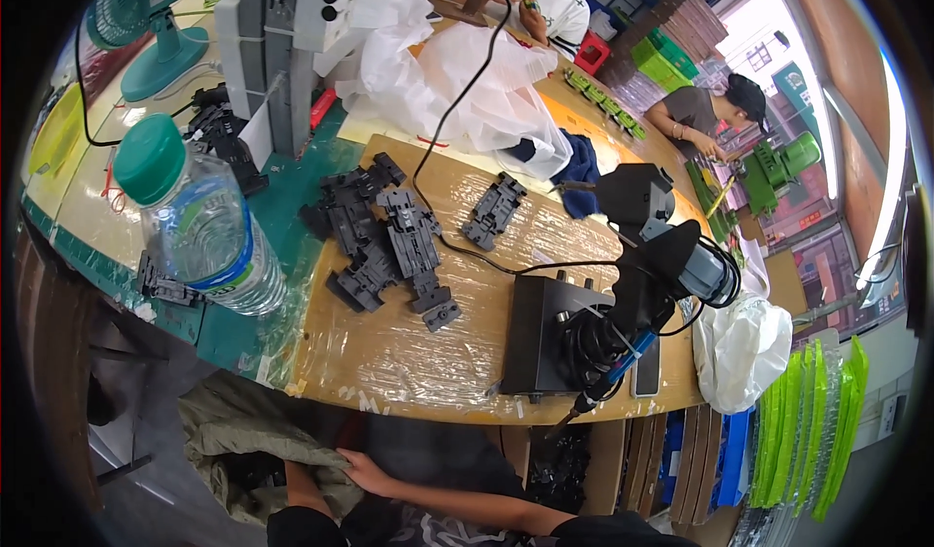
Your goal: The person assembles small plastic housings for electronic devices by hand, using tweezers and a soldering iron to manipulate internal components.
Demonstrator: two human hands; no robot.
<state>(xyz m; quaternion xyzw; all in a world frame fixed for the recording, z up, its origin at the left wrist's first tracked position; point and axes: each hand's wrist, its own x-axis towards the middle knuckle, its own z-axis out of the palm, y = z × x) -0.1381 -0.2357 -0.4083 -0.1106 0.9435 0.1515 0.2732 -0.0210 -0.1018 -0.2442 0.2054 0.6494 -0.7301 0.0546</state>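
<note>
Below the table edge hangs a grey-green cloth sack (229,416), its mouth turned toward me and dark pieces (255,471) showing inside. My left forearm (304,487) reaches into that sack, and the hand is hidden by the cloth. My right hand (366,471) is closed on the sack's rim. Above, on the tabletop, lies a loose pile of black moulded plastic chassis parts (375,236). One similar chassis part (494,210) rests apart from the pile, to its right.
A water bottle (209,226) with a green cap stands at left. A black control box (550,328), a coiled-cable tool stand (647,274) and a phone (646,372) occupy the right. White plastic bags (457,80) lie behind. Two people work across the table.
</note>
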